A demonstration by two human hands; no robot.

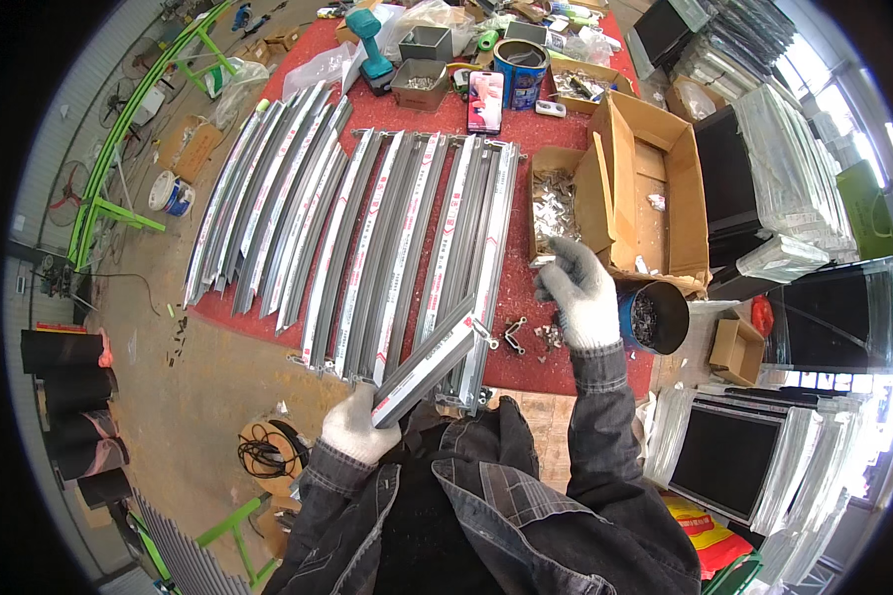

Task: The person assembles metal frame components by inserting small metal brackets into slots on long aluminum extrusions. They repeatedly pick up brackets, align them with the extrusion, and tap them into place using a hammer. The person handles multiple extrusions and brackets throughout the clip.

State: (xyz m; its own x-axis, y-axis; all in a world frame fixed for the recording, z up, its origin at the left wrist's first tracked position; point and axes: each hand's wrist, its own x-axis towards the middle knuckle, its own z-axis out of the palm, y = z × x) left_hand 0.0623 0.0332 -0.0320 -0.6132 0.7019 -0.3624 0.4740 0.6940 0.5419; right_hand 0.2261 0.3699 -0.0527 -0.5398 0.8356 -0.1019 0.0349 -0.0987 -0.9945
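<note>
My left hand (361, 428), in a white and grey work glove, is closed around the lower end of a short grey metal profile (424, 364) with a printed film strip. A metal corner bracket (484, 335) sits at its upper end. My right hand (580, 294), gloved the same way, is over the table's right part, just below an open cardboard box of small metal parts (556, 204). Its fingers are curled; whether they hold a small part cannot be told. Long film-covered metal profiles (398, 260) lie side by side on the red table, with loose brackets (516, 336) between my hands.
A large open carton (651, 171) and a blue tin of dark small parts (644, 316) are at the right. A cordless drill (372, 56), metal tins (419, 83), a phone (485, 103) and a blue can (521, 74) stand at the far side.
</note>
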